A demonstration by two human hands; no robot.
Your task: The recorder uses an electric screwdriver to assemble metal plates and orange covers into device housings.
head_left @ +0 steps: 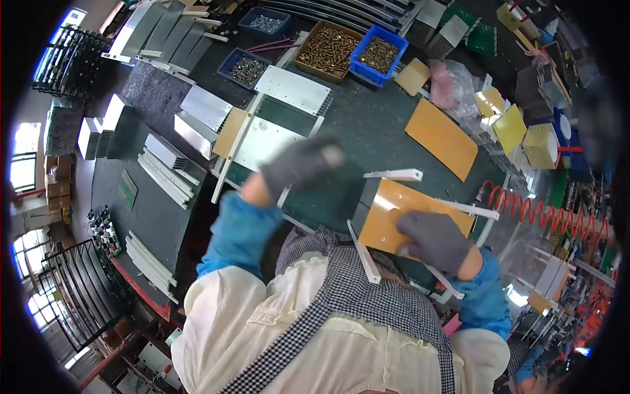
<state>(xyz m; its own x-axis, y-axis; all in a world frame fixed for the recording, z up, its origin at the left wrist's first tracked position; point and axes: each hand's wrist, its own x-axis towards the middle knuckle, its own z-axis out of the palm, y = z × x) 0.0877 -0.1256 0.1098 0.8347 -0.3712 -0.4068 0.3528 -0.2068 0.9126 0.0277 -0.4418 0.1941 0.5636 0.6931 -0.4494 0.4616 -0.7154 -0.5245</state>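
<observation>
Two hands, mine: L hand (300, 164) (ctr) blurred, finger spread unclear; R hand (436, 241) (rt-of-ctr) part-curled on orange panel (382, 226); holds unclear.

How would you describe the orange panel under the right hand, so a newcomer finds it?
At the green worktable, find the grey-gloved right hand. Beneath it is the orange panel; white bars project around it, unlike the plain orange board farther off.

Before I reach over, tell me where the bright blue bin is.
The bright blue bin is near the top of the head view, right of centre, between the brown tray on its left and a small tan board on its right.
</observation>
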